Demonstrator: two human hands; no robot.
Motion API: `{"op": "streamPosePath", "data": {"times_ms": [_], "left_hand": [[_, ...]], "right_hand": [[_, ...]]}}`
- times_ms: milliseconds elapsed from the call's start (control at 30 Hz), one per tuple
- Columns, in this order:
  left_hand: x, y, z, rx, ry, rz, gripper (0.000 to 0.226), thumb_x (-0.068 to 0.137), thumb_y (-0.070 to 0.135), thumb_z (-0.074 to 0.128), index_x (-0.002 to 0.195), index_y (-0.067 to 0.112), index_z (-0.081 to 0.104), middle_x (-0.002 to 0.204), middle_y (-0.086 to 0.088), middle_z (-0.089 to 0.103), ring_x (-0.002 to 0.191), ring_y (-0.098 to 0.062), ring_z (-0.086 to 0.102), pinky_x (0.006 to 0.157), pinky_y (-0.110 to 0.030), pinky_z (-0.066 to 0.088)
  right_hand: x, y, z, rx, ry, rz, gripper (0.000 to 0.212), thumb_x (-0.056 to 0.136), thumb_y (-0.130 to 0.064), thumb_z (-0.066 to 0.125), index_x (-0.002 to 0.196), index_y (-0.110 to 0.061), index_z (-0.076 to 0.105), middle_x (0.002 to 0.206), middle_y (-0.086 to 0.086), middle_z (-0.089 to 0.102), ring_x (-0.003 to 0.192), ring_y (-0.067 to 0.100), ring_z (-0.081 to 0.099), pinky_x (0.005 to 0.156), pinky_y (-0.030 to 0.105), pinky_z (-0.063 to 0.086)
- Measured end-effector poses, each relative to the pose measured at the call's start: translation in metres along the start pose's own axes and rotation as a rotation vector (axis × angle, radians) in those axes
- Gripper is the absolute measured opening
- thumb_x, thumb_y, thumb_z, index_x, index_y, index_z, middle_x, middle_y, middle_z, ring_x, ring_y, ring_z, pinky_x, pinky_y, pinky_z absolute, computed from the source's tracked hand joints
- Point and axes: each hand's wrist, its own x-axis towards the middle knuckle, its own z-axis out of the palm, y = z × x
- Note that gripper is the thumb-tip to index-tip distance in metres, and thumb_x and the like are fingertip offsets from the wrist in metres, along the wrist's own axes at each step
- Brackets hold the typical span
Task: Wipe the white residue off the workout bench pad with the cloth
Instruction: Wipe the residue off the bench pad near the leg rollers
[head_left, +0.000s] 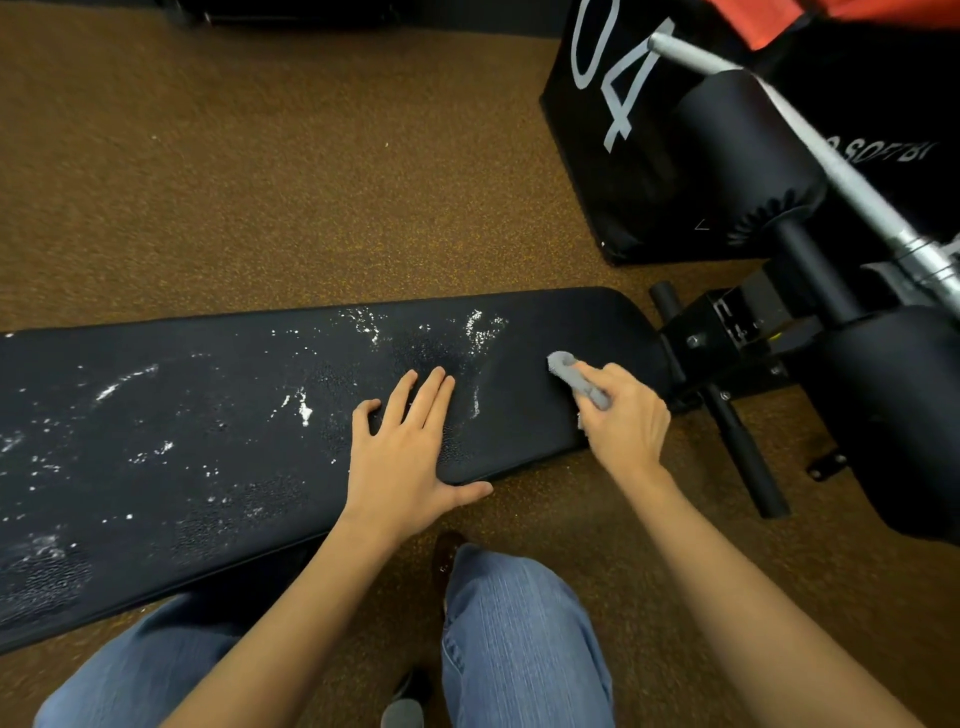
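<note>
1. On speckled brown flooring (311, 182): black bench pad (182, 467), streaked with white residue (304, 410).
2. Left hand (402, 452): laid flat on pad, fingers straight.
3. Right hand (626, 415): grey cloth (579, 378) gripped, pressed near pad's right end.

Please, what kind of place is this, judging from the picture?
Most likely a gym or a home workout room. A padded workout bench pad with foam leg rollers, a metal barbell bar and a black soft box marked "04" stand on speckled rubber flooring.
</note>
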Motion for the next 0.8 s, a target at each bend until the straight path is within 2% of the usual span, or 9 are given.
{"op": "streamPosePath", "data": {"times_ms": [67, 167, 200, 333, 533, 600, 700, 733, 800], "left_hand": [[0.000, 0.001, 0.000, -0.008, -0.001, -0.001, 0.115, 0.064, 0.089, 0.042, 0.153, 0.017, 0.029, 0.161, 0.004, 0.025, 0.147, -0.022, 0.024, 0.107, -0.049, 0.029], [0.001, 0.001, 0.000, -0.003, 0.001, -0.005, 0.115, 0.064, 0.089, 0.042, 0.153, 0.018, 0.029, 0.161, 0.004, 0.024, 0.147, -0.021, 0.023, 0.107, -0.050, 0.030], [0.001, 0.001, 0.000, -0.002, 0.003, -0.005, 0.115, 0.064, 0.089, 0.042, 0.153, 0.018, 0.028, 0.161, 0.004, 0.023, 0.147, -0.021, 0.022, 0.107, -0.049, 0.029], [-0.001, 0.001, 0.000, -0.003, -0.003, -0.006, 0.115, 0.065, 0.090, 0.041, 0.154, 0.018, 0.027, 0.162, 0.005, 0.022, 0.148, -0.021, 0.020, 0.109, -0.049, 0.028], [0.001, 0.001, 0.000, -0.010, -0.002, -0.007, 0.115, 0.064, 0.090, 0.042, 0.153, 0.017, 0.030, 0.161, 0.004, 0.024, 0.147, -0.021, 0.022, 0.107, -0.050, 0.029], [0.000, 0.000, 0.000, -0.009, -0.002, -0.003, 0.115, 0.065, 0.090, 0.042, 0.153, 0.018, 0.029, 0.161, 0.005, 0.023, 0.148, -0.021, 0.021, 0.108, -0.049, 0.028], [0.000, 0.001, 0.001, -0.006, 0.003, -0.006, 0.114, 0.065, 0.089, 0.042, 0.153, 0.017, 0.029, 0.161, 0.004, 0.024, 0.148, -0.021, 0.022, 0.108, -0.049, 0.028], [0.000, 0.001, 0.001, -0.005, 0.001, -0.008, 0.115, 0.064, 0.089, 0.042, 0.153, 0.017, 0.030, 0.161, 0.004, 0.025, 0.147, -0.022, 0.023, 0.107, -0.050, 0.028], [0.000, 0.003, 0.002, -0.012, 0.002, -0.012, 0.115, 0.063, 0.088, 0.044, 0.152, 0.015, 0.032, 0.160, 0.003, 0.027, 0.146, -0.023, 0.025, 0.106, -0.051, 0.029]], "right_hand": [[-0.022, -0.010, -0.002, 0.011, -0.041, -0.104, 0.020, 0.085, -0.020, 0.069, 0.105, -0.023, 0.072, 0.072, -0.002, 0.057, 0.061, 0.020, 0.058, 0.051, 0.031, 0.045], [-0.025, -0.006, -0.013, -0.069, -0.154, -0.261, 0.029, 0.087, -0.029, 0.060, 0.114, -0.029, 0.070, 0.076, -0.006, 0.057, 0.060, 0.016, 0.058, 0.049, 0.028, 0.042], [-0.012, -0.001, -0.013, -0.107, -0.138, -0.265, 0.029, 0.089, -0.032, 0.059, 0.115, -0.030, 0.070, 0.076, -0.005, 0.058, 0.061, 0.018, 0.059, 0.050, 0.030, 0.043], [0.006, -0.010, -0.003, -0.094, -0.009, -0.055, 0.013, 0.089, -0.027, 0.066, 0.100, -0.025, 0.073, 0.070, 0.000, 0.055, 0.061, 0.027, 0.060, 0.053, 0.029, 0.036], [-0.028, 0.000, -0.012, -0.054, -0.182, -0.262, 0.034, 0.085, -0.024, 0.069, 0.119, -0.028, 0.069, 0.079, -0.009, 0.057, 0.062, 0.009, 0.053, 0.052, 0.025, 0.040], [-0.009, 0.008, -0.012, -0.088, -0.130, -0.232, 0.029, 0.088, -0.028, 0.066, 0.117, -0.029, 0.070, 0.078, -0.008, 0.057, 0.062, 0.012, 0.056, 0.052, 0.027, 0.040], [0.008, -0.001, -0.003, -0.076, 0.006, -0.031, 0.013, 0.088, -0.025, 0.067, 0.100, -0.024, 0.072, 0.071, -0.002, 0.055, 0.062, 0.025, 0.060, 0.052, 0.030, 0.038], [0.003, -0.009, 0.002, -0.060, 0.030, -0.017, 0.011, 0.088, -0.024, 0.067, 0.098, -0.022, 0.072, 0.071, -0.001, 0.055, 0.061, 0.026, 0.060, 0.052, 0.029, 0.037], [-0.021, -0.028, 0.009, -0.002, -0.005, -0.128, 0.014, 0.087, -0.024, 0.066, 0.099, -0.022, 0.073, 0.072, -0.001, 0.056, 0.059, 0.023, 0.059, 0.050, 0.028, 0.038]]}}
